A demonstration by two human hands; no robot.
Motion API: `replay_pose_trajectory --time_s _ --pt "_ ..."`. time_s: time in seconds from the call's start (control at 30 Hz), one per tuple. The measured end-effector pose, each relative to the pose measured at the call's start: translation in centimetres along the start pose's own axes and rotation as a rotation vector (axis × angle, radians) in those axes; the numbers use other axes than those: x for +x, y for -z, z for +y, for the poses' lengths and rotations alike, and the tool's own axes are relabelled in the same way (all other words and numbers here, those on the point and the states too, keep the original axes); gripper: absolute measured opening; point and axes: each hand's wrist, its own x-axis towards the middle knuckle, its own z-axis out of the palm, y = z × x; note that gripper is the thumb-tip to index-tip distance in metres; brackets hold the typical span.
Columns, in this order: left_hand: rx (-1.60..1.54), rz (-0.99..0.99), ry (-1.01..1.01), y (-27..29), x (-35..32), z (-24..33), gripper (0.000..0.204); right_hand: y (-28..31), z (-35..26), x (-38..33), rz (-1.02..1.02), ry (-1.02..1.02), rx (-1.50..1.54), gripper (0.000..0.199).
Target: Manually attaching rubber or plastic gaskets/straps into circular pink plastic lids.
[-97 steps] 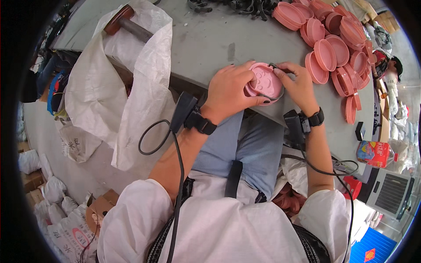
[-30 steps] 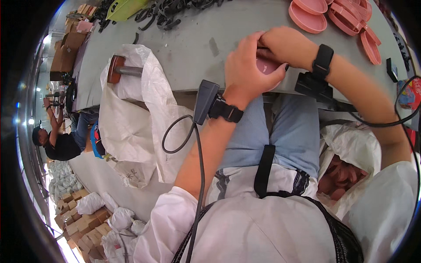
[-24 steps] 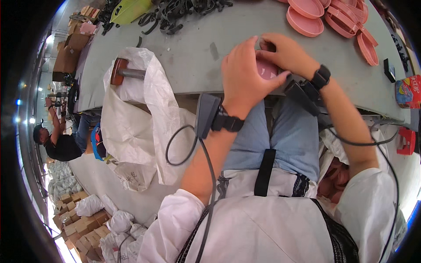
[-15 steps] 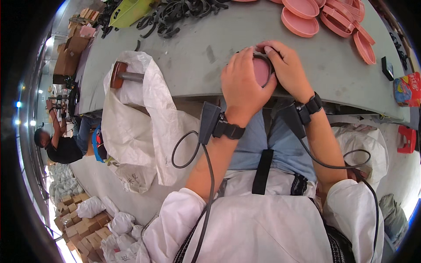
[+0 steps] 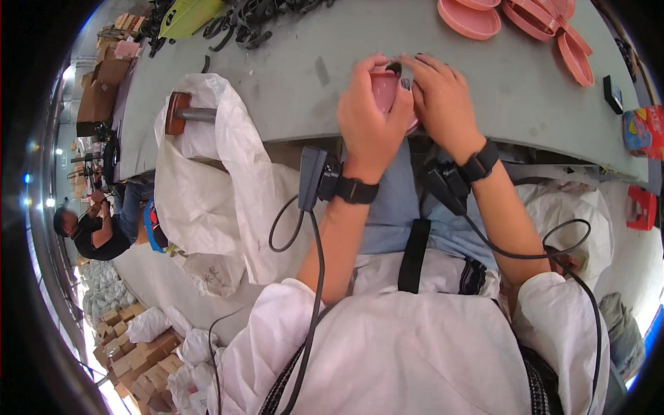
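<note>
Over the near edge of the table, my left hand (image 5: 373,121) grips a pink round shallow dish (image 5: 384,88), fingers curled round its far left side and thumb across its face. A short piece of black rubber band (image 5: 395,67) shows at the dish's upper edge, beside the thumb. My right hand (image 5: 446,107) closes on the right side of the same dish, its fingers bent over the rim. The right thumb and much of the band are hidden. More pink round dishes (image 5: 469,21) lie at the far right, and loose black bands (image 5: 252,21) are heaped at the far left.
A white woven sack (image 5: 238,159) hangs at the table's near left edge, with a wooden-headed mallet (image 5: 178,114) on it. At the right are a small black box (image 5: 612,95) and a colourful packet (image 5: 644,131). Another person (image 5: 100,228) works at the far left.
Both hands have shifted slightly left and away from me. The dish has turned in them: the black band that ringed its face now shows only at the upper edge.
</note>
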Motion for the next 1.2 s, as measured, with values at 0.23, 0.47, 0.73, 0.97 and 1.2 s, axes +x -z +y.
replay_pose_trajectory --time_s 0.23,0.47,0.73,0.97,1.2 --pt "-0.287 -0.074 0.237 2.3 0.1 -1.3 0.038 -0.3 -0.1 -0.1 -0.004 -0.039 0.028 0.026" --pt "0.210 -0.215 0.165 4.0 0.8 -3.5 0.046 -0.9 0.1 -0.1 0.064 -0.025 0.061 0.023" --pt "0.424 -0.438 0.361 3.9 0.6 -3.4 0.041 1.2 0.7 0.6 -0.034 -0.139 0.257 0.022" --pt "0.434 -0.420 0.389 4.5 0.5 -2.7 0.040 3.0 6.4 4.0 0.296 -0.211 0.012 0.026" --pt "-0.159 0.134 0.422 10.8 -0.7 -0.5 0.039 4.6 8.9 5.2 -0.044 -0.142 0.147 0.024"
